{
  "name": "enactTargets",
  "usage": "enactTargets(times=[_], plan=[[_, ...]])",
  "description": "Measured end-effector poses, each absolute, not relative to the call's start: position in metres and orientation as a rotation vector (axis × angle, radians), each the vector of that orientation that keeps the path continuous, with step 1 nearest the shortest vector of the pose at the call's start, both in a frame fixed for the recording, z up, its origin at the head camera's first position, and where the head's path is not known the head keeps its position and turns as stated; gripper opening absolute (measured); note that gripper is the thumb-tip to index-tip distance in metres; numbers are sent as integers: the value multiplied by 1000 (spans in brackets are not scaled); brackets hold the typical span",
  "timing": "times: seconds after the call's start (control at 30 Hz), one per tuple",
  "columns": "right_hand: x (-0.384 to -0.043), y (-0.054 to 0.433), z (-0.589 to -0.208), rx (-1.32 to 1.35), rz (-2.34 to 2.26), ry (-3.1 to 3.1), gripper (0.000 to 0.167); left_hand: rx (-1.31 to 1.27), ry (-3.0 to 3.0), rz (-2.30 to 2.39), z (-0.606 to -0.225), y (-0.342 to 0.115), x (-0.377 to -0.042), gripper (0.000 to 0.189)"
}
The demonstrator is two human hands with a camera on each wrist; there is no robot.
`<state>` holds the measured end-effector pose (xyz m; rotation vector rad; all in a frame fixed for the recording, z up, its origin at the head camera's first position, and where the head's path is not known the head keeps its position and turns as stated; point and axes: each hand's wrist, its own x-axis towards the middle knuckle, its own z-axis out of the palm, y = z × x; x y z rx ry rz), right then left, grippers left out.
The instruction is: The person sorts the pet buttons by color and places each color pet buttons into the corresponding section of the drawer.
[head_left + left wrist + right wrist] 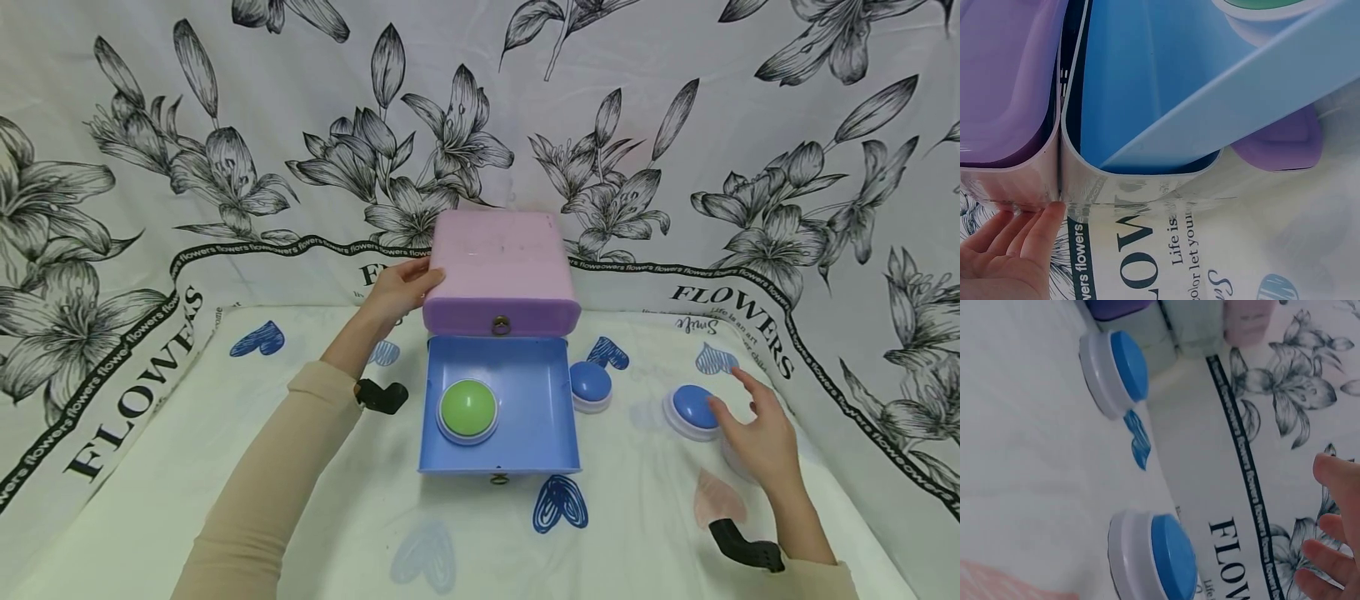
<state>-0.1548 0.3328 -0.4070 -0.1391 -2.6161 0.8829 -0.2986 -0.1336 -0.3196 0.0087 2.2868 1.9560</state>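
Observation:
A small chest of drawers (502, 258) with a pink top stands against the back cloth. My left hand (405, 292) rests on its left side, and in the left wrist view the straight fingers (1035, 240) lie against its pale wall. The blue drawer (525, 417) is pulled out at the front, holding a green push button (468, 407) with a white base. My right hand (765, 429) hovers with fingers spread, thumb right by a blue push button (693, 406); it holds nothing. Another blue push button (591, 382) stands beside the drawer's right side.
A pale round base (737, 461) shows partly, mostly hidden under my right hand. A cloth (337, 517) printed with hearts covers the table. Behind it rises a flower-printed cloth (337, 67). A small metal knob (499, 479) sits on the drawer front.

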Motion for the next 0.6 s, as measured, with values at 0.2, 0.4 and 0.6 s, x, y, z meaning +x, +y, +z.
enactTargets(times=[0.2, 0.4, 0.6], plan=[[-150, 358, -418, -350, 886, -2707, 70, -13, 2298, 1951, -321, -133, -300, 64], [-144, 377, -431, -448, 933, -2768, 82, -24, 2310, 1940, -319, -133, -299, 63], [-139, 392, -444, -417, 938, -2804, 87, -20, 2314, 1935, -321, -134, -301, 64]])
